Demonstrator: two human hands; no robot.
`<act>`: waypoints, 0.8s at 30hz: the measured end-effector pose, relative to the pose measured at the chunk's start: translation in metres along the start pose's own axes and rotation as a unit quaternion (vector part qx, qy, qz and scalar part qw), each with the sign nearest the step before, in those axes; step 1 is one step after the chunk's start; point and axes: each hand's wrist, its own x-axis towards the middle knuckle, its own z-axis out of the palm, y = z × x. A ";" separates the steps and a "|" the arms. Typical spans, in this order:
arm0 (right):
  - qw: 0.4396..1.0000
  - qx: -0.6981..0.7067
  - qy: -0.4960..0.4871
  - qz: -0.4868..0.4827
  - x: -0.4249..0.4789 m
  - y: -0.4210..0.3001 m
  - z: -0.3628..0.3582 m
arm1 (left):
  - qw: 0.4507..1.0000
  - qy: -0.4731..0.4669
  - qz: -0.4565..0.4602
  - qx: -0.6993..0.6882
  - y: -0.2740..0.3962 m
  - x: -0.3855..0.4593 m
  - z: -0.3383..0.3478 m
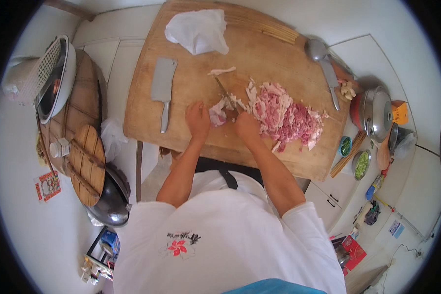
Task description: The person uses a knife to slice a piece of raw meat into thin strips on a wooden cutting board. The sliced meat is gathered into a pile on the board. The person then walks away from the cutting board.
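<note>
My right hand is closed around the handle of a knife, and its narrow dark blade points away from me to the upper left. Under and beside the blade lies a small piece of pale fatty meat with bits of fat. My left hand, fingers curled, rests at the left side of that piece; whether it grips anything is hidden. Right of the knife spreads a large heap of sliced and chopped pink meat. A strip of fat lies beyond the blade tip. All of it sits on a wooden board.
A cleaver lies on the board's left side; a white plastic bag is at the far edge. At right are a ladle, another knife, a lidded pot and bowls of chopped greens. A wok stands lower left.
</note>
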 end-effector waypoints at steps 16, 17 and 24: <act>1.000 -0.004 -0.018 0.020 -0.006 0.011 0.007 | 0.977 -0.175 0.108 0.052 0.029 0.015 0.061; 1.000 -0.003 -0.023 0.020 -0.007 0.011 0.004 | 0.979 -0.170 0.097 0.051 0.029 0.012 0.063; 0.995 0.013 -0.073 0.059 0.006 0.020 0.014 | 0.974 -0.201 0.088 0.052 0.028 0.003 0.064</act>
